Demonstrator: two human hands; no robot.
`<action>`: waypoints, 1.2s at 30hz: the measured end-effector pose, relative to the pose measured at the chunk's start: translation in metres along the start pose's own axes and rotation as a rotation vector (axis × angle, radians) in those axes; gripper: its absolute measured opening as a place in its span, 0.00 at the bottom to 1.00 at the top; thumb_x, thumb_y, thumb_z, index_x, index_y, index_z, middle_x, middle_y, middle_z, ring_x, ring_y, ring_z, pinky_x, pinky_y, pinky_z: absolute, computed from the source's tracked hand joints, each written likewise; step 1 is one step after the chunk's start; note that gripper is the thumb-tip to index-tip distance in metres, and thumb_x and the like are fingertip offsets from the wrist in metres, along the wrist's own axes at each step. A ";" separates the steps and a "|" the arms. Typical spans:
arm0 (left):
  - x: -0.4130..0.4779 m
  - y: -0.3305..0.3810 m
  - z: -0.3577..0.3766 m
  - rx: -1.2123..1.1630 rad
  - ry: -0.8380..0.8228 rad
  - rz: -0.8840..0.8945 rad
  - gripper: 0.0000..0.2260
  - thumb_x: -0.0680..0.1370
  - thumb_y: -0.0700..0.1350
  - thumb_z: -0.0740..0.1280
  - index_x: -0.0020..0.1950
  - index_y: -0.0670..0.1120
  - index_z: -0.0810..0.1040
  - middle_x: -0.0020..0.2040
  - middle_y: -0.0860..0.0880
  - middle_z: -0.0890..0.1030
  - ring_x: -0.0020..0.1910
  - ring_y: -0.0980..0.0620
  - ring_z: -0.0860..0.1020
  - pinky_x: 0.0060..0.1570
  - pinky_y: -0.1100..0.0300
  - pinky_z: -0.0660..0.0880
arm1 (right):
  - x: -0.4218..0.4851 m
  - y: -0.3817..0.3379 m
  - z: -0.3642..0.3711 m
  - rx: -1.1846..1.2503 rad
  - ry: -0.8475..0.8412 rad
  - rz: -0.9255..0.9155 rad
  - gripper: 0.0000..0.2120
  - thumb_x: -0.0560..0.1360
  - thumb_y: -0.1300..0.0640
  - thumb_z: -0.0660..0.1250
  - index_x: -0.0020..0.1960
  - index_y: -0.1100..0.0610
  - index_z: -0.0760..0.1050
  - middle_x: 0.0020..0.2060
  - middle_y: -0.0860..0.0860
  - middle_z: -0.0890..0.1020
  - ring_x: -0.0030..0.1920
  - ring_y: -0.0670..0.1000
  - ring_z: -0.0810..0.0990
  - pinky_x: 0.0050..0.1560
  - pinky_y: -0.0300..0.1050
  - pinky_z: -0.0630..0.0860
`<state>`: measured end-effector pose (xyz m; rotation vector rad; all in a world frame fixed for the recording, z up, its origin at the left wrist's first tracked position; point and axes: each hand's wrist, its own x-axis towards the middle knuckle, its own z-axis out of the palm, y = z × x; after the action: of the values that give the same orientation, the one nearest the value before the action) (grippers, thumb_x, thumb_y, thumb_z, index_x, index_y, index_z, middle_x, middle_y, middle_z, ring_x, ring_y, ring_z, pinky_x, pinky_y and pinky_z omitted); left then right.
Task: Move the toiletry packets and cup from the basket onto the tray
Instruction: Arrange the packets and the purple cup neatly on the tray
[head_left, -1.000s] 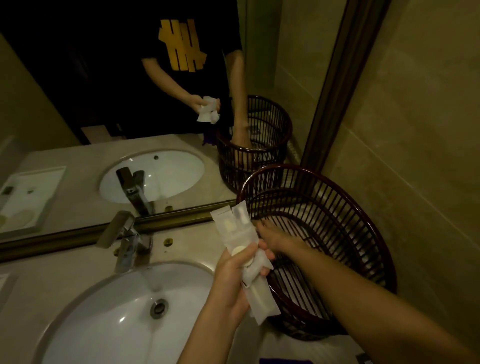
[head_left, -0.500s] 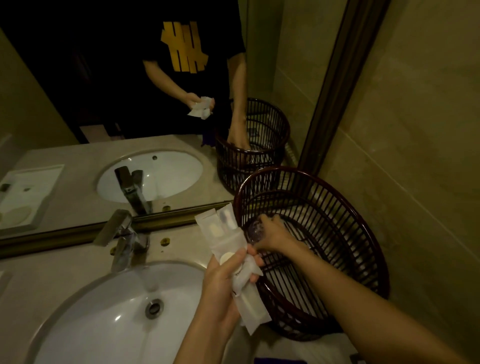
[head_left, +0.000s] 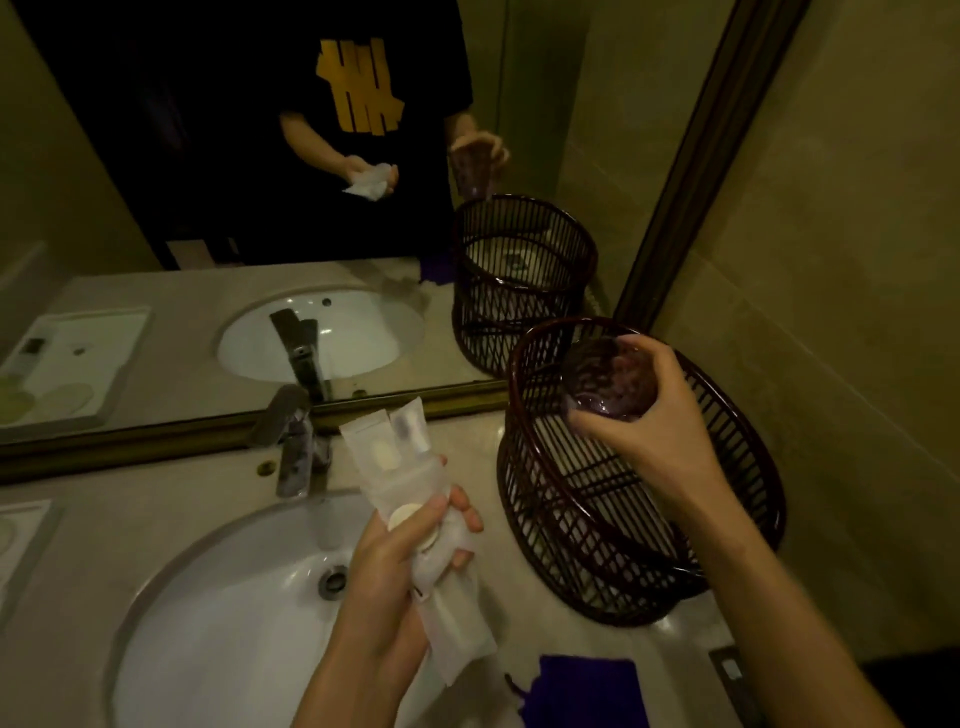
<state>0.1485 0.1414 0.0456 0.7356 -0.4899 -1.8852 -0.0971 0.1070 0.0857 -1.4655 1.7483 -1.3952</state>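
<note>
**Q:** What room and surface fill the head view?

**A:** Dim bathroom, lit yellowish. Beige stone counter (head_left: 171, 525) spans the lower frame, with a white oval sink (head_left: 244, 613) at lower left and a metal faucet (head_left: 293, 441) above it at left centre. A gold-framed mirror (head_left: 208, 208) covers the upper left half; tiled wall fills the right.

**Q:** Where are the hands?

**A:** Left hand (head_left: 400, 561) sits at lower centre, above the sink's right rim. Its fingers are wrapped tight around a bundle of white toiletry packets (head_left: 400, 467), which fan upward toward the faucet and hang below the palm. Right hand (head_left: 660, 421) is at centre right, fingers curled around a dark, textured glass cup (head_left: 608, 384), held in the air over the basket's rim.

**Q:** And the basket?

**A:** Dark slatted basket (head_left: 727, 499) stands on the counter at right centre, against the wall. What lies inside it is too dark to tell.

**Q:** Is the tray visible?

**A:** Only in the mirror: a white rectangular tray (head_left: 78, 358) reflected at far left. A pale edge at the frame's left border, beside the sink, may be the tray itself; I cannot tell.

**Q:** Anything else?

**A:** Purple cloth (head_left: 587, 691) lies on the counter at bottom centre. The mirror also shows a black shirt with a yellow graphic.
</note>
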 end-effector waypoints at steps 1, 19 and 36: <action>-0.009 0.006 -0.004 -0.004 0.010 0.013 0.19 0.75 0.37 0.67 0.67 0.44 0.76 0.40 0.42 0.79 0.35 0.49 0.79 0.29 0.58 0.75 | -0.008 -0.008 0.006 0.065 -0.033 -0.025 0.38 0.62 0.55 0.85 0.66 0.40 0.71 0.62 0.41 0.77 0.59 0.36 0.78 0.53 0.29 0.77; -0.210 0.086 -0.153 -0.030 0.557 0.513 0.11 0.75 0.40 0.69 0.56 0.42 0.82 0.39 0.40 0.81 0.33 0.46 0.76 0.26 0.59 0.73 | -0.164 -0.089 0.228 0.490 -0.833 -0.036 0.32 0.63 0.57 0.84 0.62 0.39 0.77 0.59 0.41 0.84 0.58 0.41 0.82 0.51 0.30 0.79; -0.293 0.272 -0.337 -0.003 0.509 0.302 0.10 0.69 0.39 0.70 0.49 0.41 0.81 0.39 0.41 0.78 0.33 0.48 0.76 0.27 0.60 0.72 | -0.229 -0.129 0.550 0.255 -0.643 0.126 0.36 0.62 0.54 0.85 0.64 0.46 0.71 0.59 0.45 0.81 0.60 0.48 0.81 0.56 0.42 0.80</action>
<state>0.6481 0.2958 0.0488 1.0364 -0.2536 -1.3536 0.4941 0.1078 -0.0633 -1.4227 1.1856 -0.8975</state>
